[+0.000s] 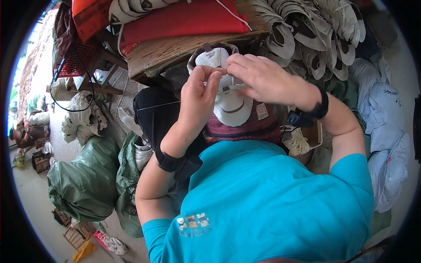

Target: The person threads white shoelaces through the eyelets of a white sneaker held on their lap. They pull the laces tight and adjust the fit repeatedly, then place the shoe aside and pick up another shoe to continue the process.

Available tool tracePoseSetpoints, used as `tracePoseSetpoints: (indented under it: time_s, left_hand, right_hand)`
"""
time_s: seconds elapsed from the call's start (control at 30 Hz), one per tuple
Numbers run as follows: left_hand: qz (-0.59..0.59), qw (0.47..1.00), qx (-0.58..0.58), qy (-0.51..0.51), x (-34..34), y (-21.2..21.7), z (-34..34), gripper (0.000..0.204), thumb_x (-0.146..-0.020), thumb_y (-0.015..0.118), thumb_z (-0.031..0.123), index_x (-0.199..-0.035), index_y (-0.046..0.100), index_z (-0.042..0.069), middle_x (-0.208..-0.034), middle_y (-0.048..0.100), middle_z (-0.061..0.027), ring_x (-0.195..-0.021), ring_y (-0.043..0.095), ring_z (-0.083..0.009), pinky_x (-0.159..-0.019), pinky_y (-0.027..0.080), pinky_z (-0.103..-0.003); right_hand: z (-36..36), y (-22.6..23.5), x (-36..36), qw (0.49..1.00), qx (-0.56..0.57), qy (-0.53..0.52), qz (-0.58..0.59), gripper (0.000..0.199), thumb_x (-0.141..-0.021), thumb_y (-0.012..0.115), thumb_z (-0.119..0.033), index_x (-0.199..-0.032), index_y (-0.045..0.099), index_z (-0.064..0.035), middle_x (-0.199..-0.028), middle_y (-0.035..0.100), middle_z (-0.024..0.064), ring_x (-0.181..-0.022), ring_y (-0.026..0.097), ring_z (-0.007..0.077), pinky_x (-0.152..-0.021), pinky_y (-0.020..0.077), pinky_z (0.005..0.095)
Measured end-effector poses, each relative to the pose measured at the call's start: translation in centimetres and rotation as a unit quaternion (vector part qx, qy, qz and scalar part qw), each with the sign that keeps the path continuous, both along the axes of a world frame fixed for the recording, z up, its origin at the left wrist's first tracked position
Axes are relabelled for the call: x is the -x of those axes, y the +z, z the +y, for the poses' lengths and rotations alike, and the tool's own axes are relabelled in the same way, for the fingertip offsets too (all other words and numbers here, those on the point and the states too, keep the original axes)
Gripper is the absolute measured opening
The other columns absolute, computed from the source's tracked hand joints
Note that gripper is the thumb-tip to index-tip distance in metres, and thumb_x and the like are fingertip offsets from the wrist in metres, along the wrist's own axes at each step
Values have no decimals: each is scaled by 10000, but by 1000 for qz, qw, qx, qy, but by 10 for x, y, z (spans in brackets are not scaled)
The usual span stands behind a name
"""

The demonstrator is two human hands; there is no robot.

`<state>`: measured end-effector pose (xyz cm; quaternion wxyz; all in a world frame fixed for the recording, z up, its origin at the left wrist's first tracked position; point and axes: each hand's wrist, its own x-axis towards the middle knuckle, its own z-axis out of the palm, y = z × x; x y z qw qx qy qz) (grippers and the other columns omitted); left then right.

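A white mesh shoe upper [233, 115] with a grey-brown collar lies in front of me, its toe end toward my body. Above it my left hand [198, 94] is closed, thumb and forefinger pinched together. My right hand [262, 79] meets it fingertip to fingertip, also closed in a pinch. Whatever the fingertips hold is too small to make out. A thin pale thread [158, 105] runs taut to the left of my left wrist. Beneath the shoe upper, a dark red striped cloth [239, 128] covers my lap. Both hands hide part of the upper's middle.
A wooden table [175, 41] with red cloth [182, 27] stands ahead. Bundled grey-white shoe uppers [307, 33] hang at the far right. Green sacks [85, 179] lie left, pale blue bags [383, 127] right. A box with cream laces [299, 141] sits by my right forearm.
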<state>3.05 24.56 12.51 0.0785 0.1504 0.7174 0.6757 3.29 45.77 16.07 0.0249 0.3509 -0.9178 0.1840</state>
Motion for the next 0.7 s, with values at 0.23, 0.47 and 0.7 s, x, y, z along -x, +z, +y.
tracePoseSetpoints:
  time_s: [0.23, 0.47, 0.7]
  left_hand:
    - [149, 971, 185, -9, 4, -7, 4, 139, -964, 614, 200, -941, 624, 63, -866, 662, -99, -872, 624, -313, -795, 416, -402]
    - [145, 969, 198, -16, 6, -4, 6, 135, -961, 617, 188, -932, 621, 56, -863, 666, -105, -865, 636, -311, -797, 423, -398]
    - [150, 972, 183, -16, 6, -6, 6, 138, -964, 606, 180, -934, 626, 47, -853, 682, -112, -838, 645, -315, -791, 434, -407]
  right_hand:
    - [11, 6, 32, 988, -56, 83, -117, 360, -702, 823, -102, -975, 597, -39, -1051, 511, 94, -991, 571, 307, -841, 497, 419]
    - [23, -11, 26, 991, 38, 112, -68, 373, -708, 830, -109, -969, 573, -33, -1041, 495, 92, -961, 563, 297, -821, 502, 413]
    - [20, -9, 30, 990, 6, 110, -85, 381, -707, 833, -113, -968, 567, -31, -1023, 494, 92, -930, 573, 303, -775, 497, 414]
